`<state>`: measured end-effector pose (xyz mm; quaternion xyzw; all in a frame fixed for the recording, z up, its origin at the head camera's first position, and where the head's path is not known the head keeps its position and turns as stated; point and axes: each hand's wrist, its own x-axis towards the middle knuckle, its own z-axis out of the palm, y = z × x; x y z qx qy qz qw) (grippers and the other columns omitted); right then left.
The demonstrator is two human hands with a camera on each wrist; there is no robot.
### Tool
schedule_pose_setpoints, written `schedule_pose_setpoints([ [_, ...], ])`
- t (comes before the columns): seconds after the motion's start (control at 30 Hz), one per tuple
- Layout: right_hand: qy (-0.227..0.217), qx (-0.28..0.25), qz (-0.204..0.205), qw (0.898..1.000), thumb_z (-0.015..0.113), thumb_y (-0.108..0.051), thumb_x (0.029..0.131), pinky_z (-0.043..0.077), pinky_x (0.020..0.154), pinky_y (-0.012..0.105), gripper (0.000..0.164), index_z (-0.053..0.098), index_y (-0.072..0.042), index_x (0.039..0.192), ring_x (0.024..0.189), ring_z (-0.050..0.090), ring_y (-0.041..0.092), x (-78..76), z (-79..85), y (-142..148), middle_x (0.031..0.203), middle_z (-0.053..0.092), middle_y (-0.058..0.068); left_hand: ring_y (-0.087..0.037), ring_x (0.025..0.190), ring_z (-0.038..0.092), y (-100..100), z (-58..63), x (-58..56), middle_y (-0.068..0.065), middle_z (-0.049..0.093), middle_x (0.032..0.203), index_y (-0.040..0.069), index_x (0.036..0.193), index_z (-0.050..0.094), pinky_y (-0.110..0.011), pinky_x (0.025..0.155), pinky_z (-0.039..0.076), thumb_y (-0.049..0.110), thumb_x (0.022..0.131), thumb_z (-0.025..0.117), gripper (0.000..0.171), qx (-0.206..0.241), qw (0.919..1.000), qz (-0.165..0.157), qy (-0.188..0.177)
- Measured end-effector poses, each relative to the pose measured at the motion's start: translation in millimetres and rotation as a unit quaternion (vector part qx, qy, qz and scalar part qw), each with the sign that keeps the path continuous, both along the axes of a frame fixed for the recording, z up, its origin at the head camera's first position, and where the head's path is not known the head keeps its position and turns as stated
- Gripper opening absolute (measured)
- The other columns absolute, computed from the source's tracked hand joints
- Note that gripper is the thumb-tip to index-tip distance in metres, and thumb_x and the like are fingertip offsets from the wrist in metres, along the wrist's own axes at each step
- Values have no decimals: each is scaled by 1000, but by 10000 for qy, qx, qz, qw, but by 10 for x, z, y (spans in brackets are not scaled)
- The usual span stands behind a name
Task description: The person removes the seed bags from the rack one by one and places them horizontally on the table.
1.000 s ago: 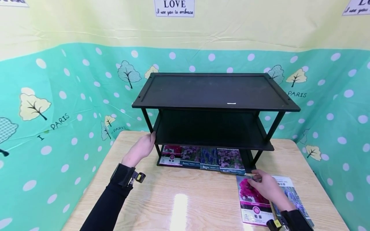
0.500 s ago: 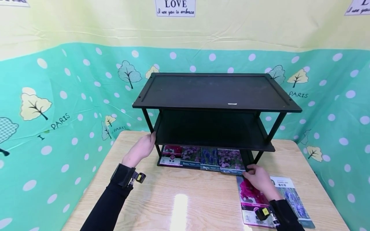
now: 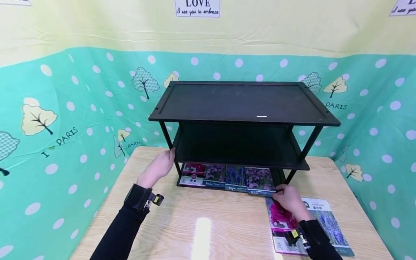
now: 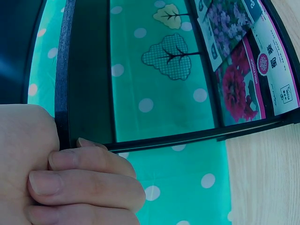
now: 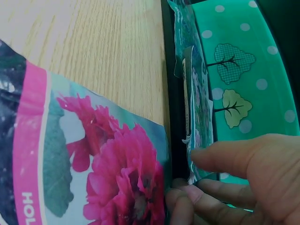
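In the head view, a black three-tier rack (image 3: 240, 103) stands on the table. My left hand (image 3: 157, 169) grips its front left corner at the middle shelf; the left wrist view shows the fingers (image 4: 93, 187) curled at the black frame. Several seed packets lie in a row on the bottom shelf. My right hand (image 3: 289, 199) is at the right end of that row and pinches the near right corner of the purple-flowered seed packet (image 3: 259, 180). In the right wrist view, the thumb (image 5: 220, 158) lies over that packet, with fingers curled below its edge.
Two more packets, one with a magenta flower (image 3: 281, 216) and one with blue-purple spikes (image 3: 333, 227), lie on the wooden table (image 3: 175, 224) at the right front. A green dotted cloth (image 3: 81, 144) hangs around the table.
My right hand has moved left and slightly up, from over the magenta-flower packet to the end packet on the bottom shelf. The left hand has stayed on the rack.
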<state>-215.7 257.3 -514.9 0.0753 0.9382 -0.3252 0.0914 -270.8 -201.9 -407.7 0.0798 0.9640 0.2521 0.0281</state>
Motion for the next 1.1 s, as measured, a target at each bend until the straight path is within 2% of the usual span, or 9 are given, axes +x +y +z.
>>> schedule_pose_setpoints([
  [0.2, -51, 17, -17, 10000, 67, -15, 84, 49, 62, 33, 40, 57, 12, 112, 70, 60, 17, -23, -23, 21, 94, 67, 24, -21, 71, 55, 3, 8, 5, -8, 50, 72, -5, 137, 41, -36, 68, 46, 31, 104, 14, 56, -95, 9998, -129, 128],
  [0.37, -76, 103, -43, 9999, 67, -18, 84, 49, 65, 35, 38, 61, 11, 107, 73, 58, 20, -35, 3, 49, 98, 66, 25, -21, 59, 48, 12, 26, -4, -6, 40, 68, -3, 139, 39, -32, 55, 40, 37, 104, 11, 61, 70, 9999, 42, -139],
  [0.43, -55, 149, -64, 9999, 67, -18, 83, 48, 66, 35, 36, 63, 10, 105, 75, 56, 22, -36, 8, 58, 100, 65, 25, -21, 60, 48, 14, 28, -7, -6, 40, 68, -2, 140, 38, -32, 53, 39, 39, 103, 10, 62, 88, 9997, 100, -215],
  [0.7, -274, -106, -380, 9988, 62, -16, 84, 40, 56, 29, 32, 63, 9, 105, 70, 53, 21, -10, 9, 85, 92, 59, 19, -22, 71, 55, 0, -1, -10, -12, 52, 74, -4, 139, 39, -33, 63, 44, 35, 104, 11, 60, -30, 10000, -4, -32],
  [0.8, -357, -184, -433, 9983, 59, -16, 86, 39, 54, 30, 31, 62, 8, 105, 66, 52, 19, 0, 8, 92, 87, 58, 16, -23, 70, 55, 1, -2, -11, -15, 53, 78, -4, 139, 38, -33, 63, 44, 34, 104, 11, 59, -19, 10000, -24, -47],
  [0.93, -383, -238, -457, 9979, 56, -17, 88, 41, 53, 31, 30, 63, 7, 105, 63, 52, 18, 4, -8, 96, 82, 59, 12, -23, 70, 54, 14, 6, -14, -12, 50, 73, -3, 140, 38, -33, 61, 43, 35, 104, 11, 59, 49, 9999, 59, -127],
  [1.0, -371, -242, -468, 9979, 55, -17, 88, 41, 53, 31, 30, 63, 6, 105, 62, 53, 18, 2, -19, 97, 80, 60, 11, -23, 73, 56, 17, 9, -14, -15, 55, 79, -3, 140, 37, -33, 62, 44, 34, 104, 11, 59, 15, 9999, 40, -95],
  [1.1, -310, -269, -467, 9981, 55, -17, 88, 41, 52, 31, 28, 64, 5, 104, 60, 53, 18, 4, -34, 94, 79, 60, 10, -24, 79, 58, 12, 11, -8, -24, 61, 102, -5, 140, 37, -37, 67, 48, 34, 104, 10, 60, -21, 10000, 19, -46],
])
